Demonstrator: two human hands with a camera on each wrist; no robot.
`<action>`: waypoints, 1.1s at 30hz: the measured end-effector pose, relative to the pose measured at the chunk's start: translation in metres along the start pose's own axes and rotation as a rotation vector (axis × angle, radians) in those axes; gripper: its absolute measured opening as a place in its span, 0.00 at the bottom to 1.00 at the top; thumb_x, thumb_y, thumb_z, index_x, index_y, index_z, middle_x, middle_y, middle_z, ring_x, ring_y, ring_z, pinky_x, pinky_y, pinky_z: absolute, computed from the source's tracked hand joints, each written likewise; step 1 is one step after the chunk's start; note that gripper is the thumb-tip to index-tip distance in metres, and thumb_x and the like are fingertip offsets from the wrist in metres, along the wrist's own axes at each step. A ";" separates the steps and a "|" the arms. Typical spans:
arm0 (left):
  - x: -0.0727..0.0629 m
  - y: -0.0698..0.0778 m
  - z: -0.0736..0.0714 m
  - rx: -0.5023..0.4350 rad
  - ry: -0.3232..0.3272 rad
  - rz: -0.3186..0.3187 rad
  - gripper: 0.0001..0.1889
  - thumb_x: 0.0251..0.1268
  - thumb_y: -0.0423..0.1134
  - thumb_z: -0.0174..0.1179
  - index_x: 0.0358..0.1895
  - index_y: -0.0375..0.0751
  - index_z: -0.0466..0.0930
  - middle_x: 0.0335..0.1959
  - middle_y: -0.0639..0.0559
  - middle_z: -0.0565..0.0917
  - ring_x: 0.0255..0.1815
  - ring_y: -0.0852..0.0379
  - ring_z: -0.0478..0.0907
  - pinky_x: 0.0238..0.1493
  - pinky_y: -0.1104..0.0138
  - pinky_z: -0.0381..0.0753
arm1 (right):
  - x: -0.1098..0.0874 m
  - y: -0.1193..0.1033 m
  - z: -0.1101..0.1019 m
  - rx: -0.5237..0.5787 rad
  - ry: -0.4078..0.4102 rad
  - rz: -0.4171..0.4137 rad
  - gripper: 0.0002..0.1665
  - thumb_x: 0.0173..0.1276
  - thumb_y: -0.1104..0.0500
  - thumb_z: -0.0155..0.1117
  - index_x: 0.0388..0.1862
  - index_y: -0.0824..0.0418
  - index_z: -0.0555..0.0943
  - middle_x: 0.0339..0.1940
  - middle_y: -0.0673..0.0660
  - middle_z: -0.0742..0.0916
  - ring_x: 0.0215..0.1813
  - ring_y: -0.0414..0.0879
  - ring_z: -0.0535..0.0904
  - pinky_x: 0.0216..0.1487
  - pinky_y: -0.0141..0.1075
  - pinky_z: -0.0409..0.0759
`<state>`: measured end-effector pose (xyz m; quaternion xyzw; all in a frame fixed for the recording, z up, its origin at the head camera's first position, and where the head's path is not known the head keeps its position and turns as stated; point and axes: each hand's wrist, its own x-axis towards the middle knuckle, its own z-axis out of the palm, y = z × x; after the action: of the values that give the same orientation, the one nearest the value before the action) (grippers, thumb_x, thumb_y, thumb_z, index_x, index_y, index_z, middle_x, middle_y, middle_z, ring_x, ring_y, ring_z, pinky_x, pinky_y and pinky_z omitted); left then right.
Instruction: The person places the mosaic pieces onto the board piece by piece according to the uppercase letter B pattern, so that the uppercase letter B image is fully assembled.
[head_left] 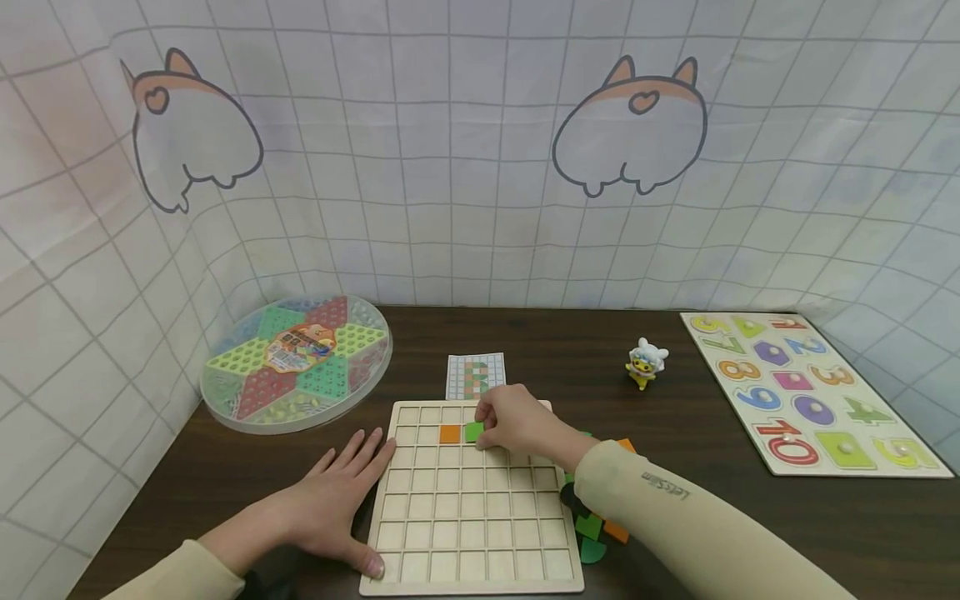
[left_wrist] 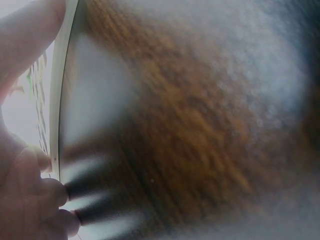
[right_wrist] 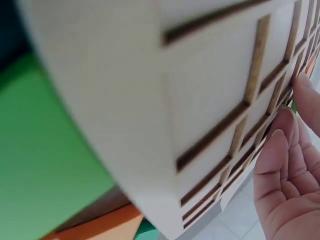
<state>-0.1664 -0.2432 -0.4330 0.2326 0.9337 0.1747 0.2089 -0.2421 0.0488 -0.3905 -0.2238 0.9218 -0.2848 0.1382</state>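
A pale wooden grid board [head_left: 472, 533] lies on the dark table. In its second row sits an orange square tile [head_left: 450, 434]. Just to the right of that tile, my right hand [head_left: 525, 423] pinches a light green square tile [head_left: 473, 432] between thumb and fingers, over a cell of the same row. In the right wrist view only a sliver of the green tile shows beside the fingertips [right_wrist: 302, 80]. My left hand [head_left: 337, 492] lies spread along the board's left edge, thumb at the lower left corner and fingertips near the upper left side.
Loose green and orange pieces [head_left: 590, 525] lie beside the board's right edge, partly under my right sleeve. Behind the board is a printed pattern card [head_left: 476, 372]. A round Chinese checkers set [head_left: 300, 362], a small figurine [head_left: 645, 363] and a number puzzle board [head_left: 813, 392] stand farther out.
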 end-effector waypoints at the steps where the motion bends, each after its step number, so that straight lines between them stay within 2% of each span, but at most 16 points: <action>1: 0.000 -0.001 0.001 0.001 0.004 0.001 0.76 0.34 0.85 0.65 0.85 0.50 0.37 0.86 0.42 0.36 0.86 0.35 0.32 0.75 0.29 0.42 | 0.000 -0.001 0.000 -0.002 -0.001 0.001 0.11 0.59 0.64 0.79 0.38 0.61 0.85 0.28 0.50 0.84 0.33 0.42 0.77 0.45 0.41 0.82; 10: 0.000 0.001 0.001 0.018 0.002 -0.015 0.77 0.33 0.85 0.66 0.85 0.48 0.38 0.86 0.40 0.38 0.86 0.35 0.32 0.75 0.29 0.43 | 0.001 -0.006 0.001 0.004 -0.015 0.019 0.10 0.58 0.64 0.80 0.37 0.62 0.86 0.28 0.51 0.85 0.32 0.42 0.77 0.43 0.39 0.81; 19: -0.010 0.023 -0.016 0.014 -0.021 0.008 0.74 0.42 0.75 0.72 0.84 0.38 0.39 0.84 0.32 0.39 0.84 0.28 0.36 0.72 0.26 0.45 | 0.001 -0.006 0.003 0.006 0.022 0.029 0.02 0.66 0.63 0.74 0.34 0.59 0.87 0.33 0.51 0.88 0.35 0.42 0.80 0.42 0.38 0.82; 23: -0.008 0.018 -0.013 0.009 -0.017 0.010 0.75 0.41 0.78 0.71 0.84 0.40 0.38 0.85 0.32 0.38 0.84 0.28 0.35 0.72 0.26 0.44 | 0.003 -0.008 0.004 -0.003 0.029 0.042 0.04 0.66 0.63 0.74 0.32 0.58 0.86 0.32 0.51 0.87 0.35 0.42 0.79 0.40 0.38 0.81; 29: -0.001 0.002 -0.002 0.017 0.007 -0.008 0.77 0.34 0.85 0.66 0.85 0.46 0.38 0.86 0.39 0.38 0.85 0.34 0.33 0.75 0.29 0.43 | 0.003 -0.010 0.005 -0.009 0.035 0.040 0.04 0.66 0.64 0.74 0.32 0.60 0.86 0.32 0.52 0.87 0.34 0.43 0.79 0.40 0.38 0.81; 33: 0.001 -0.001 0.001 0.010 0.009 0.006 0.76 0.35 0.85 0.65 0.85 0.49 0.37 0.86 0.40 0.37 0.85 0.33 0.33 0.74 0.28 0.43 | 0.001 -0.009 0.005 0.002 0.037 0.041 0.02 0.65 0.64 0.74 0.34 0.60 0.88 0.32 0.52 0.88 0.35 0.43 0.80 0.42 0.39 0.82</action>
<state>-0.1670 -0.2432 -0.4340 0.2356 0.9347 0.1717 0.2033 -0.2381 0.0396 -0.3890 -0.1993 0.9283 -0.2869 0.1273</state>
